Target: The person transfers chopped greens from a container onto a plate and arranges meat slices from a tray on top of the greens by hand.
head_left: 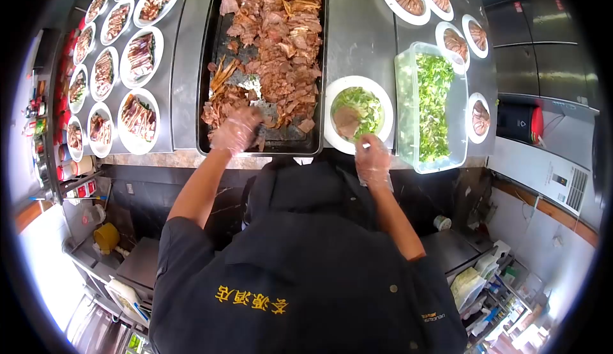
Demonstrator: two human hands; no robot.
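My left hand (235,130), in a clear plastic glove, has its fingers down in the sliced meat (287,53) at the near left of the black tray (324,47); its fingertips are blurred, with slices at them. My right hand (372,159), also gloved, is at the near right rim of a round white plate (331,101), its fingers bent together near the rim. Whether they grip the rim is not clear. On the plate lie chopped greens (367,108) with some meat slices (347,122) at the left.
A clear plastic box (408,143) of chopped greens stands right of the plate. Oval plates of meat (138,124) fill the counter's left side, and several more (479,117) sit at the right. The counter's near edge (153,160) runs below my hands.
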